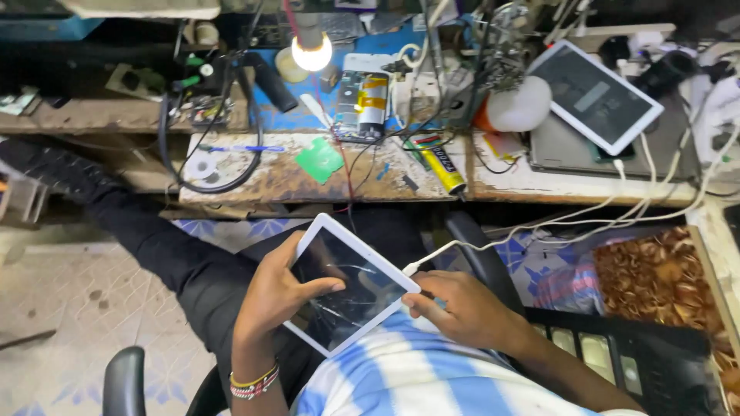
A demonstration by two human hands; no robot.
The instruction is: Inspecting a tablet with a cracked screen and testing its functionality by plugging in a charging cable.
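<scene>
Tablet: I see a white tablet (348,286) with a cracked dark screen, held over the lap, screen up and tilted toward the camera so the glass can be read.
Left hand: left hand (276,294) wraps the tablet's left edge, fingers curled under it, thumb laid across the glass. Closed grip; it carries the weight.
Right hand: right hand (455,306) sits at the tablet's right corner, fingers pinched closed at the edge where the white cable (493,243) meets it. I can't tell whether they hold the plug or only the corner.
Cable: runs up and right toward the workbench (293,179), slack (so the tablet can sit low on the lap).
Bench: a lit bulb (311,52) hangs over an opened device (362,104); a green pad (319,159) and a yellow tube (441,166) lie at the front edge, within reach.
Second tablet: another white tablet (595,95) lies on a laptop at the right, well apart from the hands.
</scene>
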